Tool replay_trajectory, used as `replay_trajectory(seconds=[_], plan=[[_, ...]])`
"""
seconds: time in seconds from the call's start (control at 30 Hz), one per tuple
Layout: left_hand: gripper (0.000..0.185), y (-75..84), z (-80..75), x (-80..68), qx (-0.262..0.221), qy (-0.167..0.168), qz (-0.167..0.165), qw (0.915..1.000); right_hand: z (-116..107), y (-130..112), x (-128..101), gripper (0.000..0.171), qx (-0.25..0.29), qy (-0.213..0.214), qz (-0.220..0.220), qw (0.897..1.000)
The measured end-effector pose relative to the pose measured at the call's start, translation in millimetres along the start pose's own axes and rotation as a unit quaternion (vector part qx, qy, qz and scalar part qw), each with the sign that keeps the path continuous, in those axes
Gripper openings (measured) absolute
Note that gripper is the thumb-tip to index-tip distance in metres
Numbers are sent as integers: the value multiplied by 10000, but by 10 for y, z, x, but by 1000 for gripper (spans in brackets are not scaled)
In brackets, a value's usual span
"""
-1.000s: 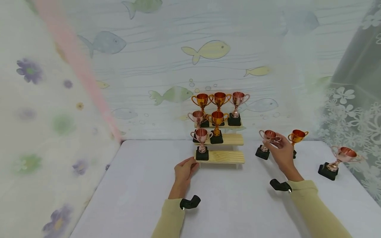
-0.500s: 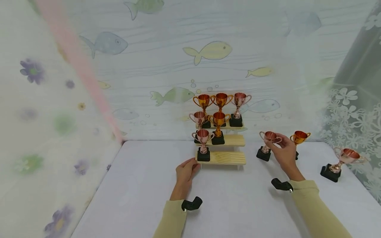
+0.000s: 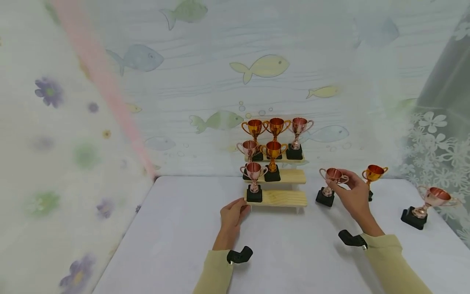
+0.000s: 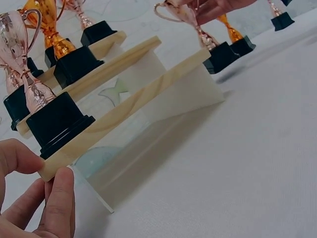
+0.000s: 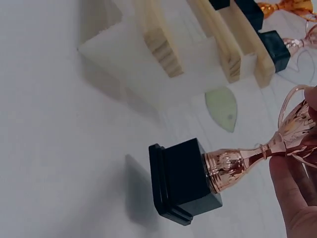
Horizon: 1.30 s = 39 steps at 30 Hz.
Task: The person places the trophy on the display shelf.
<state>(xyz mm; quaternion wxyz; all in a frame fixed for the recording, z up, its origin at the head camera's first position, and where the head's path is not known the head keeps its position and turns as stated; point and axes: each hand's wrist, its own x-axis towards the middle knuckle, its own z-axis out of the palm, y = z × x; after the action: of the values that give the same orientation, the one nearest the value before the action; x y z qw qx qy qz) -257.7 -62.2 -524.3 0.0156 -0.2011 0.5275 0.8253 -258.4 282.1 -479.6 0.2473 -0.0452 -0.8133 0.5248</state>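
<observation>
Rose-gold trophy (image 5: pixel 229 166) gripped by its cup in the right hand (image 3: pixel 353 195), tilted, to the right of the tiered wooden stand (image 3: pixel 293 176). Pinched in the left hand (image 3: pixel 231 215): near left corner of the stand's lowest board (image 3: pixel 283 198).

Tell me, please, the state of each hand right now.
Left hand: closed, pinching the lowest wooden shelf at its left end.
Right hand: closed, holding a rose-gold trophy.

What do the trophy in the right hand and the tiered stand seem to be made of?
Trophy's cup and stem: glossy rose-gold, metal or plated plastic, given bright reflections. Its base: smooth black, probably plastic, with crisp stepped edges. Stand's shelves: pale wood, showing grain. Its side panels: smooth, grainless white, perhaps plastic.
</observation>
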Motion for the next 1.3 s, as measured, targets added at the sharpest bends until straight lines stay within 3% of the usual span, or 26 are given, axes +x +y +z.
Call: replay_trajectory(seconds=[0.37,0.53,0.77,1.07,1.3], plan=[[40,-22,-15,-17,-26,-112,84,9999,26,-374,-75,47,485,250,-242,9982],[39,-25,-14,-2,-48,-89,71,9999,38,-598,-80,48,697,-38,-432,9966],[38,-1,-6,-7,-81,-70,103,9999,157,-820,-10,47,1402,-549,-986,9837],[39,-4,-28,-7,-78,-52,105,9999,405,-893,172,45,1777,-1020,-1257,9707],[38,-21,-36,1,-51,-85,60,9999,527,-822,338,43,1684,-1125,-1309,9705]])
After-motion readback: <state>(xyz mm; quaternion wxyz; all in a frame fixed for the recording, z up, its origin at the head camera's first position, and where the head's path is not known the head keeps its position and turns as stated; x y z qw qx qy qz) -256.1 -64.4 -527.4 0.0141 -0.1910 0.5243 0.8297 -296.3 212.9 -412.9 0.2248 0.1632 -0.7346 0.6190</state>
